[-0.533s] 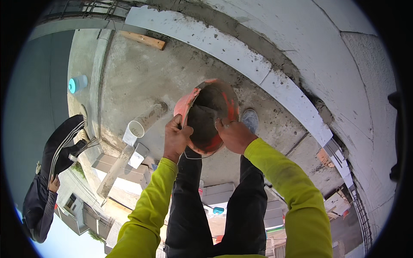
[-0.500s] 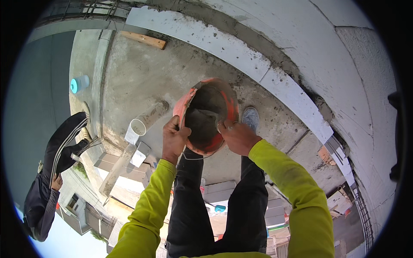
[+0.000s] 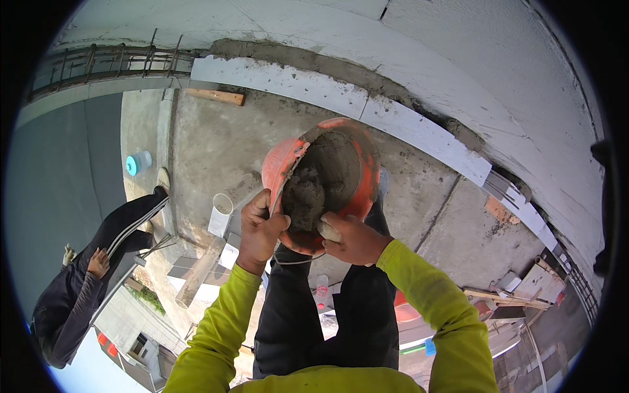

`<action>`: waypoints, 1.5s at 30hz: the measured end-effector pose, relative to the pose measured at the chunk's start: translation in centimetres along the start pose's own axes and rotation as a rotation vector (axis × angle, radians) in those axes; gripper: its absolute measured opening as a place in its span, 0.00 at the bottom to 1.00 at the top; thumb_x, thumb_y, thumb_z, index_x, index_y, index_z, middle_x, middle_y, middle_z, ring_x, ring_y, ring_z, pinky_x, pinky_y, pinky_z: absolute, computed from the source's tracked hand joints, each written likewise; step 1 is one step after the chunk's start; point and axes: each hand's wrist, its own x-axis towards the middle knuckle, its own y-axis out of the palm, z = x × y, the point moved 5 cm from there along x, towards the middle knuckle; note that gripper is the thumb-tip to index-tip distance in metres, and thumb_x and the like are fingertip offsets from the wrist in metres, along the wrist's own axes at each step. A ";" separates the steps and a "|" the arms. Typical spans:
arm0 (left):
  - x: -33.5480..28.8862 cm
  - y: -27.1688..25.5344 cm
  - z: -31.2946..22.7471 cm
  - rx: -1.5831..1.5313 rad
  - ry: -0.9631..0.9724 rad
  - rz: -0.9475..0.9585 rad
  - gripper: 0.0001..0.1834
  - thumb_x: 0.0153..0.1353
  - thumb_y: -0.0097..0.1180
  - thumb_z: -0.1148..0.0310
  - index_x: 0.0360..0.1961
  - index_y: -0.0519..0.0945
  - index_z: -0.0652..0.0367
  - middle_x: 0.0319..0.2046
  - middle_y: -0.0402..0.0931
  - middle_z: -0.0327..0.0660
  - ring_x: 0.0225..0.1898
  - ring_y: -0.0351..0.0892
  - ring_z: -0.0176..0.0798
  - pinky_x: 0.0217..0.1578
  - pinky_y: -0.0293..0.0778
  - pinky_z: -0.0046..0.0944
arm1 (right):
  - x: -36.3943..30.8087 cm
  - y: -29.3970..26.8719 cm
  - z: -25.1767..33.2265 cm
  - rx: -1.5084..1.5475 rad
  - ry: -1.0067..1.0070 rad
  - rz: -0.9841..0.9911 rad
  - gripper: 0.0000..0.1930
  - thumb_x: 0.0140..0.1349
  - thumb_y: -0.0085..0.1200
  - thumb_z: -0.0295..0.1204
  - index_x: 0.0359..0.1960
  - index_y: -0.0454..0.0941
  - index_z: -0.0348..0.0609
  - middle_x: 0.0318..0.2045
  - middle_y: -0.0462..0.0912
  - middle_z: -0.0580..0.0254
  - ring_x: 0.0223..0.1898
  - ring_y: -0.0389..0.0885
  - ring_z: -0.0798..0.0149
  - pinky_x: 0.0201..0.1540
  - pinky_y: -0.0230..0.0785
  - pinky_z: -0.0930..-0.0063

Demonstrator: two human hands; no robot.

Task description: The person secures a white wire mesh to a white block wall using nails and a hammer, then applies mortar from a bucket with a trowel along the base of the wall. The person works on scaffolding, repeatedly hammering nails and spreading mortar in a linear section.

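Observation:
An orange-red bucket (image 3: 278, 161) is tilted in front of my legs, with wet grey mortar (image 3: 335, 152) inside it. My left hand (image 3: 259, 230) is closed on the bucket's near left rim, thumb over the edge. At the near side of the mouth, my right hand (image 3: 357, 240) grips a trowel (image 3: 328, 229); its rounded, mortar-smeared handle end shows. The blade is hidden, with a lump of mortar (image 3: 303, 196) near it. Below the rim hangs the bucket's thin wire handle (image 3: 295, 262).
A person in dark clothes (image 3: 98, 239) stands at left. Ahead runs a white board ledge (image 3: 275, 77) below a block wall (image 3: 367, 40). On the concrete floor (image 3: 209, 144) are a wooden piece (image 3: 216, 96), a white pipe (image 3: 221, 213) and a container with a turquoise lid (image 3: 137, 162).
The trowel's blade showed over the mortar earlier and is now out of sight. My right hand has drawn down toward the near rim. The bucket has tipped more toward me, and the view has shifted.

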 end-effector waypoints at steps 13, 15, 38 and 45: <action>3.0 8.1 5.7 -0.232 -0.080 -0.174 0.09 0.49 0.48 0.84 0.22 0.68 0.55 0.21 0.64 0.27 0.22 0.58 0.21 0.23 0.56 0.26 | -10.7 -15.9 -4.4 -0.033 0.197 -0.164 0.23 0.58 0.61 0.29 0.54 0.72 0.31 0.36 0.82 0.42 0.34 0.85 0.47 0.37 0.76 0.61; 4.0 9.5 6.9 -0.261 -0.072 -0.198 0.09 0.50 0.48 0.84 0.22 0.69 0.55 0.21 0.64 0.27 0.22 0.58 0.21 0.23 0.56 0.26 | -11.2 -19.8 -5.3 -0.337 0.069 -0.337 0.22 0.57 0.61 0.26 0.52 0.72 0.31 0.34 0.82 0.44 0.31 0.85 0.48 0.34 0.76 0.63; 4.5 14.0 4.9 -0.089 -0.034 -0.094 0.10 0.51 0.50 0.85 0.21 0.67 0.59 0.19 0.66 0.31 0.12 0.66 0.24 0.12 0.62 0.28 | -6.7 -18.8 -9.5 -0.769 0.303 0.108 0.25 0.58 0.54 0.28 0.57 0.65 0.32 0.41 0.79 0.37 0.35 0.83 0.39 0.39 0.77 0.50; 3.9 15.3 1.0 0.056 -0.030 0.175 0.11 0.49 0.50 0.86 0.21 0.65 0.60 0.18 0.66 0.33 0.12 0.70 0.26 0.11 0.68 0.30 | -7.1 -12.6 -7.9 -0.131 0.099 0.134 0.25 0.57 0.57 0.27 0.57 0.68 0.32 0.44 0.80 0.37 0.49 0.81 0.38 0.52 0.74 0.55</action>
